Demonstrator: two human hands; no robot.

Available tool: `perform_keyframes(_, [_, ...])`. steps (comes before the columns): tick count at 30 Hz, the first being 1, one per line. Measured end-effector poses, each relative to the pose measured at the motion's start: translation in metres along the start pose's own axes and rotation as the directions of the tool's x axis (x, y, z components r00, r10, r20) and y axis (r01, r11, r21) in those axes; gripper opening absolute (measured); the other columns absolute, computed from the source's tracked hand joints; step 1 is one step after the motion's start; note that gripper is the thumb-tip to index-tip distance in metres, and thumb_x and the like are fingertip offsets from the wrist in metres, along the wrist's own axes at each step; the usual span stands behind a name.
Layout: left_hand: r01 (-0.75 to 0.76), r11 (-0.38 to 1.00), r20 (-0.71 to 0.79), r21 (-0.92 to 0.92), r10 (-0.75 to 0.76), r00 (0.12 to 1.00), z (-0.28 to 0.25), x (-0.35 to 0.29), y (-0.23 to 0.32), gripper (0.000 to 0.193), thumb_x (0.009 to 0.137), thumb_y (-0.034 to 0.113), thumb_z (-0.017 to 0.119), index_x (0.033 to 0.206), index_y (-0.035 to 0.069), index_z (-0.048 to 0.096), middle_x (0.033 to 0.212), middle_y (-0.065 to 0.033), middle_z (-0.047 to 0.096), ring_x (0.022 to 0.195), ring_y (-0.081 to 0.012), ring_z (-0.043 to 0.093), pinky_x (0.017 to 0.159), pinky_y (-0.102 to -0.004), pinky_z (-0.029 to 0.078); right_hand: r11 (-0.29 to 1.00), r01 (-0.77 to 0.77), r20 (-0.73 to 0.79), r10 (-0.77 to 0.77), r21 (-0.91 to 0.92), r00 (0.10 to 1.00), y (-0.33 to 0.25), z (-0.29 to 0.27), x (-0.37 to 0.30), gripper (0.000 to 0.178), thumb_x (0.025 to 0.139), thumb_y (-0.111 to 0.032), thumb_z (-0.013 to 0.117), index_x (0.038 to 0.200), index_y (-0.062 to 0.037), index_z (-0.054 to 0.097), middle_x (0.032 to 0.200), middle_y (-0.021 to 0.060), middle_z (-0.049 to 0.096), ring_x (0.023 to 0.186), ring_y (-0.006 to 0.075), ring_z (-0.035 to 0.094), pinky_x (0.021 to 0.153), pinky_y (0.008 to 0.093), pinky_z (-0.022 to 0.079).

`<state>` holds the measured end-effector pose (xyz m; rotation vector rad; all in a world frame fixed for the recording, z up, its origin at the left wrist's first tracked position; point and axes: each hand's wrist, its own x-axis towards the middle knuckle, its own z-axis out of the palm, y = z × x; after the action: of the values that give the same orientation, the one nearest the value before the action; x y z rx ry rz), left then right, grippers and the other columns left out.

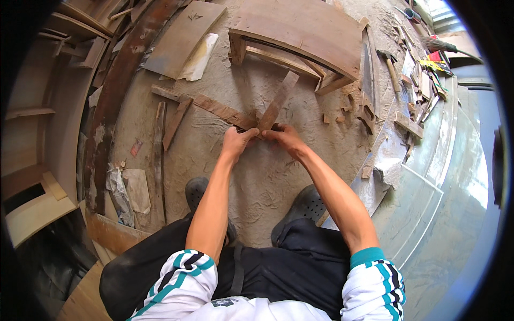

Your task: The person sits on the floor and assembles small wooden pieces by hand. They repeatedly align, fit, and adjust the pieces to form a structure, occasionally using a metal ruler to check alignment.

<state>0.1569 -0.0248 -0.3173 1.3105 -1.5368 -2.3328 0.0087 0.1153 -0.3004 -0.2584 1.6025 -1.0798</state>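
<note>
My left hand (237,142) and my right hand (286,140) come together in front of me, low over the dusty floor. Between them, two wooden strips meet at an angle. The upright strip (280,99) leans away to the upper right, its near end pinched between both thumbs and fingers. A rougher wooden strip (220,109) runs off to the left from behind my left fingers. Its far end lies near other scrap pieces. My fingertips under the strips are partly hidden, as is how the two pieces touch.
A low wooden table-like frame (300,32) stands just ahead. Boards (184,35) and a long dark beam (115,101) lie to the left. At the right are a hammer (391,69), wood offcuts (425,91) and glass sheets (428,198). My clogs (302,211) flank the work.
</note>
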Motion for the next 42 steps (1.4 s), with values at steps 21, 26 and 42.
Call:
perform_keyframes(21, [0.103, 0.992, -0.15, 0.066, -0.093, 0.984, 0.017, -0.016, 0.005, 0.065, 0.082, 0.019, 0.083, 0.121, -0.007, 0.038, 0.106, -0.0191, 0.067, 0.089, -0.0212, 0.07, 0.071, -0.0339, 0.06, 0.999, 0.043, -0.152, -0.042, 0.004, 0.988, 0.016, 0.014, -0.008, 0.033, 0.087, -0.021, 0.077, 0.105, 0.0052, 0.071, 0.09, 0.0086, 0.071, 0.073, 0.0134, 0.062, 0.065, 0.0306, 0.05])
perform_keyframes(26, [0.092, 0.995, -0.119, 0.031, -0.088, 0.989, 0.017, -0.026, -0.001, 0.068, 0.084, 0.019, 0.082, 0.123, -0.007, 0.032, 0.098, -0.0179, 0.07, 0.086, -0.0199, 0.069, 0.069, -0.0323, 0.058, 0.998, 0.066, -0.179, -0.067, -0.01, 0.982, 0.027, 0.018, -0.013, 0.033, 0.087, -0.021, 0.078, 0.106, 0.0051, 0.07, 0.091, 0.0094, 0.072, 0.076, 0.0142, 0.064, 0.066, 0.0305, 0.05])
perform_keyframes(42, [-0.045, 0.985, -0.193, 0.169, 0.078, 0.978, 0.016, -0.026, -0.024, 0.069, 0.082, 0.028, 0.081, 0.129, -0.003, 0.041, 0.084, -0.0105, 0.072, 0.07, -0.0166, 0.066, 0.063, -0.0314, 0.052, 0.993, 0.094, -0.178, -0.106, -0.075, 0.978, 0.022, 0.021, -0.024, 0.037, 0.087, -0.022, 0.077, 0.111, 0.0052, 0.069, 0.1, 0.0129, 0.076, 0.09, 0.019, 0.069, 0.083, 0.0329, 0.052])
